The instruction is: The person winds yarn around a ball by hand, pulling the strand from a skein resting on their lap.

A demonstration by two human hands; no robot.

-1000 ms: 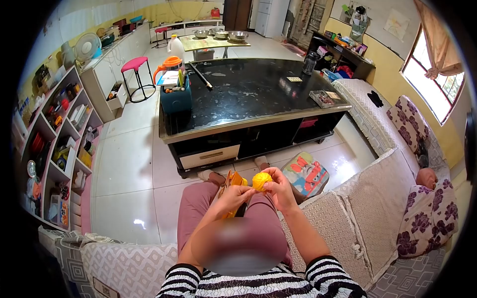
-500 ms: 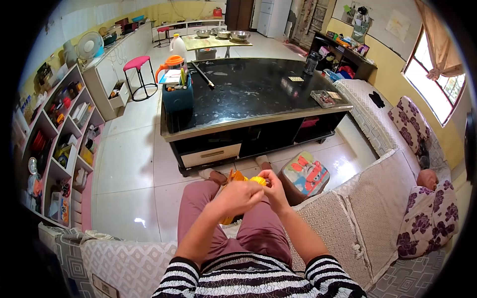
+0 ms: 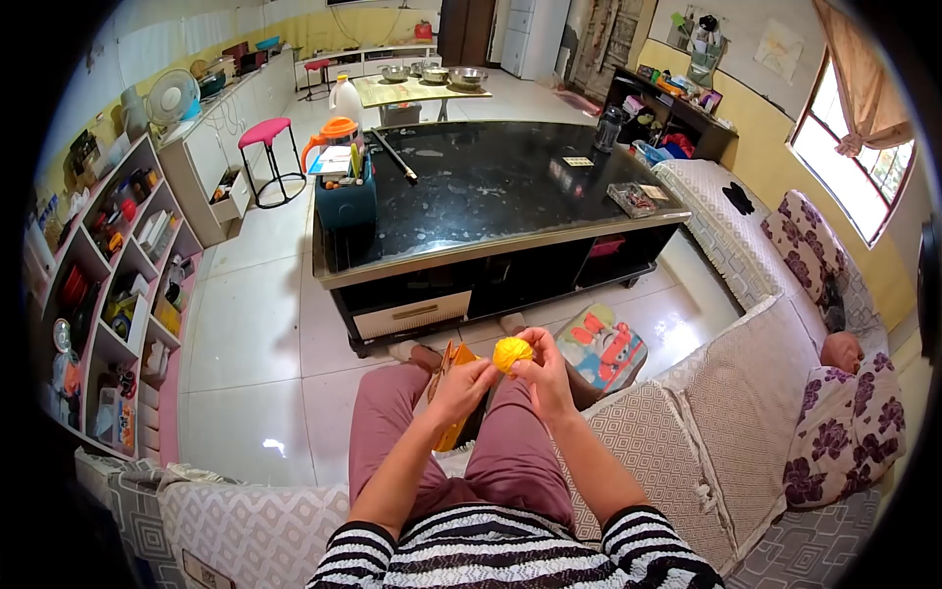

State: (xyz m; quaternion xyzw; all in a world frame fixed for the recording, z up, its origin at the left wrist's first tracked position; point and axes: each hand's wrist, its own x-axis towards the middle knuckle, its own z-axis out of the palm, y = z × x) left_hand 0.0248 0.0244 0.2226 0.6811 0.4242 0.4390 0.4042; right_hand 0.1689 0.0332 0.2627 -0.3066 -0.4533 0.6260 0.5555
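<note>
Between the fingers and thumb of my right hand (image 3: pixel 545 373) is a small ridged ball of yellow yarn (image 3: pixel 512 354), held up over my lap. My left hand (image 3: pixel 465 389) is just left of it and lower, its fingers pinched together. Whatever is in that pinch is too small to make out. An orange-yellow bag-like thing (image 3: pixel 451 432) sits between my thighs, partly hidden behind my left hand and forearm.
Ahead stands a black-topped low table (image 3: pixel 471 196) with a blue caddy (image 3: pixel 345 201) at its left end. A cartoon-printed stool (image 3: pixel 603 348) is by my right knee. Patterned sofa seats (image 3: pixel 648 432) lie to the right, shelves (image 3: pixel 108 314) to the left.
My left hand has come down and left, away from the ball it partly covered. The ball now shows fully in my right hand. The view has shifted slightly.
</note>
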